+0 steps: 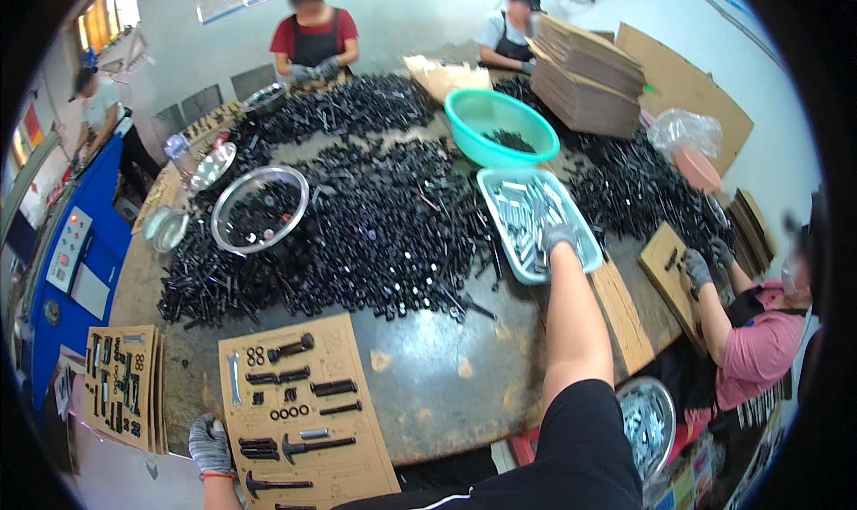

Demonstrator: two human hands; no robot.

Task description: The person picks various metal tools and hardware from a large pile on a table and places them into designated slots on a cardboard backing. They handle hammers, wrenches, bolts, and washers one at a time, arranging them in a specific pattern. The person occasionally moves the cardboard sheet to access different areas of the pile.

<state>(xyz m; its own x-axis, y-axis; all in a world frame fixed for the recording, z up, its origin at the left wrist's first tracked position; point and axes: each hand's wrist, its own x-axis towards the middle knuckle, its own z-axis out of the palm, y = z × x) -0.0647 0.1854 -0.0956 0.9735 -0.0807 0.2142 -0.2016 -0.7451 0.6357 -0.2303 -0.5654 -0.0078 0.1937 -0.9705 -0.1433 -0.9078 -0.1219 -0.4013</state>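
My left hand, in a grey knit glove with a red cuff, is at the left edge of a brown cardboard sheet. Whether it grips that edge I cannot tell. Black bolts, washers, T-shaped black parts, a silver wrench and a silver sleeve lie on the sheet's printed layout. My right hand, also gloved, reaches into a light-blue plastic basin of silver metal pieces. Its fingertips are hidden among them.
Black bolts and nuts are heaped across the metal table. A steel bowl and a green basin stand among them. Filled cardboard sheets are stacked at left. A co-worker sits at right; others work at the far side.
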